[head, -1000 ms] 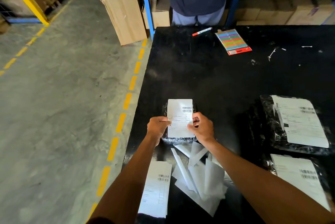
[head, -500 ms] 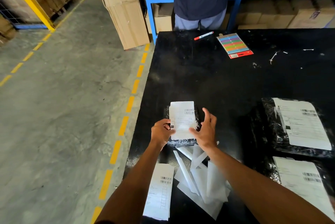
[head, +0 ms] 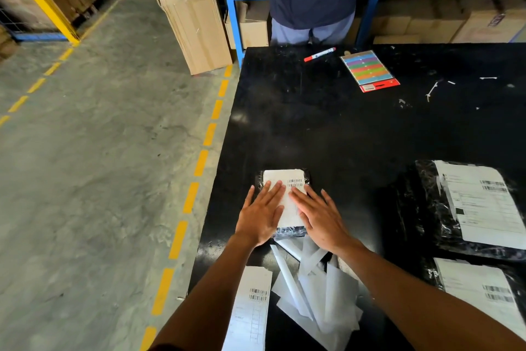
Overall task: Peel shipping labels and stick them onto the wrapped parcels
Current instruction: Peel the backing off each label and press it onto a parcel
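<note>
Black and scuffed, the surface (head: 327,128) carries a small wrapped parcel (head: 290,232) near its left edge. Both grips lie flat: left hand (head: 260,215) and right hand (head: 320,217) press the label (head: 280,177) down, holding nothing. Sticking step; next likely smoothing outward, then another label.

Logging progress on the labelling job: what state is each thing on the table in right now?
small parcel: labelled, under both hands
left hand: flat, pressing the label
right hand: flat, pressing the label
two right parcels: labelled
spare label: loose at near edge
backing papers: peeled, piled
marker: capped, lying flat
</note>
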Action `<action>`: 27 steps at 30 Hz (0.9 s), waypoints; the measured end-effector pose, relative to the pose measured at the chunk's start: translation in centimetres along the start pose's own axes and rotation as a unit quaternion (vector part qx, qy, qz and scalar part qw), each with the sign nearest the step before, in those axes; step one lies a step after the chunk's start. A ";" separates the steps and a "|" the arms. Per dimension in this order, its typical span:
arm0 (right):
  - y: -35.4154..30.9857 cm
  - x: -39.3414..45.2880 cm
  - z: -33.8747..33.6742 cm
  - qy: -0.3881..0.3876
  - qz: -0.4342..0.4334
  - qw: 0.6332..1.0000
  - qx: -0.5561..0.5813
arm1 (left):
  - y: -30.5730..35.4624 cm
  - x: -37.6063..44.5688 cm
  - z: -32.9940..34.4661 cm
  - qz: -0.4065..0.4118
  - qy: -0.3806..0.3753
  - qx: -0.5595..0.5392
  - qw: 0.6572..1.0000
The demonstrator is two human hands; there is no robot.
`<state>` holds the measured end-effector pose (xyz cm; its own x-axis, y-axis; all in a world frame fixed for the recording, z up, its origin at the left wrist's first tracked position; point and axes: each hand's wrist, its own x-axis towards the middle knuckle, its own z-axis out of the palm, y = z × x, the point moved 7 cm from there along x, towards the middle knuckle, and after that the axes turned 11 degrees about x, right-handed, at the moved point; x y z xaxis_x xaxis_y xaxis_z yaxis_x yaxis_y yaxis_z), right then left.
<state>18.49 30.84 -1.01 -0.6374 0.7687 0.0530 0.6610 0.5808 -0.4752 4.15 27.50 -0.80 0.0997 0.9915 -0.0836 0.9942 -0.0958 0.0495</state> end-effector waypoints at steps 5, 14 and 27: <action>0.6 3.7 -0.2 -0.059 0.037 0.997 -0.032 | -1.4 4.2 -0.5 -0.037 -0.023 0.011 0.999; 1.7 8.8 0.1 -0.077 0.105 0.991 -0.007 | -3.3 7.0 0.5 -0.121 -0.014 -0.064 0.991; 1.7 2.8 0.7 0.022 0.304 0.944 0.129 | -2.6 2.8 1.8 -0.246 0.044 -0.291 0.923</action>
<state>17.48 33.80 -2.30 -0.1507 0.9525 -0.2645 0.7777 -0.0509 -0.6265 1.92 30.38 -2.95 -0.3877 0.9079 -0.1593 0.7251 0.4071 0.5554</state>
